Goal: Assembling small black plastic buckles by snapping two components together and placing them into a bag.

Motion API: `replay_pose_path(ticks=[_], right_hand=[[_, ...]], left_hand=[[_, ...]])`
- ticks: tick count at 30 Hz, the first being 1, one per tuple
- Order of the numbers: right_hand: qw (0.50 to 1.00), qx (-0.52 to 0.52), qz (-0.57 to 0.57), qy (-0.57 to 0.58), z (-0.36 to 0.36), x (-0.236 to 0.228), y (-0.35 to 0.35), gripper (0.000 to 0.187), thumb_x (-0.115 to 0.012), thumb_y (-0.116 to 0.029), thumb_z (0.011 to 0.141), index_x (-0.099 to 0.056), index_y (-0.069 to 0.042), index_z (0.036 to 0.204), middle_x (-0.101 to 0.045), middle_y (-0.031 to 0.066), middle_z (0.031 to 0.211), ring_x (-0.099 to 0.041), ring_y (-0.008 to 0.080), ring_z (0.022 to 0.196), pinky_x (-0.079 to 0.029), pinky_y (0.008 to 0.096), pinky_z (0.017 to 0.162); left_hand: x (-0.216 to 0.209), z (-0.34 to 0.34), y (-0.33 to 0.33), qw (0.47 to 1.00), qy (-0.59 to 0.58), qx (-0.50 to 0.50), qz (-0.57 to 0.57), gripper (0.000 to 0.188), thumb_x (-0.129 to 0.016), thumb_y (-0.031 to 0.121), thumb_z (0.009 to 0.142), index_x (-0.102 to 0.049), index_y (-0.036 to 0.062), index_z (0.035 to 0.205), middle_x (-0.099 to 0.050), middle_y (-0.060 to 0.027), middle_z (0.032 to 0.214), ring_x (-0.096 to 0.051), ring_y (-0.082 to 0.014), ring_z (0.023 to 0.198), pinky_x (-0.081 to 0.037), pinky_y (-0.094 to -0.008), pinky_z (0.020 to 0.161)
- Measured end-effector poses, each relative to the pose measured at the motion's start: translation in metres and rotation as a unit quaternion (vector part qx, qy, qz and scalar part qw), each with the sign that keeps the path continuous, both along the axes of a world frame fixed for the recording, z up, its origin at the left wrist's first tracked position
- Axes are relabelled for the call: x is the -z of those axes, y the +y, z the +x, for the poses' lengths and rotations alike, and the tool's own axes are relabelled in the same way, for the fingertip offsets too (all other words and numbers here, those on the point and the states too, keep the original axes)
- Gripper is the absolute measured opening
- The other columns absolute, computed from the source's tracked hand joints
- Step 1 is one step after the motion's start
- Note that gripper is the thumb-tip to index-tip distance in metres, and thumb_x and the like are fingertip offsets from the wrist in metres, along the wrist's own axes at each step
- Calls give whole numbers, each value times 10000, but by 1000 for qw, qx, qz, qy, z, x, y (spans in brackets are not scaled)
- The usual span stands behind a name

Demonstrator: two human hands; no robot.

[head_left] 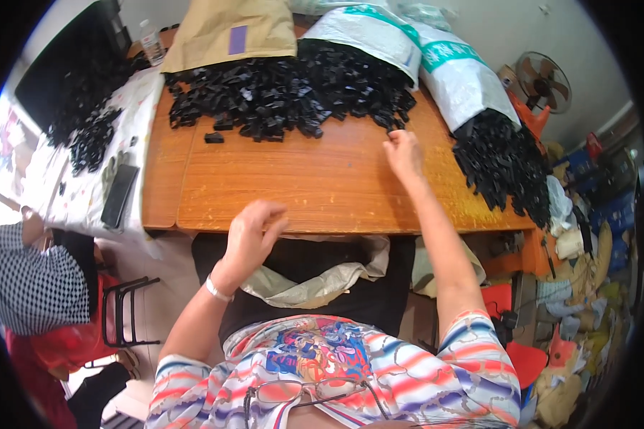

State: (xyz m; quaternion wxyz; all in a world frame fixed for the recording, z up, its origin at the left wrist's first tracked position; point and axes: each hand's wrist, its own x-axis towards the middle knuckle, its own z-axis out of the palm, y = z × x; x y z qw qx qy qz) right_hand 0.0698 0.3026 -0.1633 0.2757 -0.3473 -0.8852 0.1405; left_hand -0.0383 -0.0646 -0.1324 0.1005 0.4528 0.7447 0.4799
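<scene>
Your right hand [405, 151] reaches to the near edge of the black pile [265, 96] on the far side of the table [300, 193]. Its fingertips are drawn close at a small dark piece on the pile's right end; whether this grip is clamped on the piece, you cannot tell from this view. Your left hand [254, 227] hovers over the table's near edge, with thumb and fingers apart and nothing visible in the grip. The half-curled posture appears relaxed, keeping that hand low and near your body.

Note the placement of the sacks. The brown sack [200, 36] and the middle white sack [361, 36] lie with their mouths toward you, presumably so the pieces spill within arm's reach. The right white sack [472, 79] lies at an angle, its own pile [501, 164] spread along the table's right edge, apart from the main one. One loose piece [213, 137] sits just nearer than the pile. The lap sack [315, 292] gapes below the near edge, apparently held up by your legs.
</scene>
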Motion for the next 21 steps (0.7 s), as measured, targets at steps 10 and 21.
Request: replay_pose_path(ticks=[10,21], right_hand=[[993,39,-94,-60,-41,-3,13,243,-757,-230,790,-674,-65,948,-701,122,918,-672,292,877,-525,410,770],[980,-188,-27,-62,-15,-12,-111,292,-780,-262,751,-567,-63,771,-644,142,744,-638,358,713,-497,455,636]], left_hand=[[25,-116,83,954,273,-119,-46,279,-676,75,816,-647,91,1093,-537,-96,1017,-545,-288,987,-511,-384,811],[25,-94,82,934,341,-101,-42,150,-741,115,740,-617,32,754,-588,-73,985,-529,-279,971,-471,-386,779]])
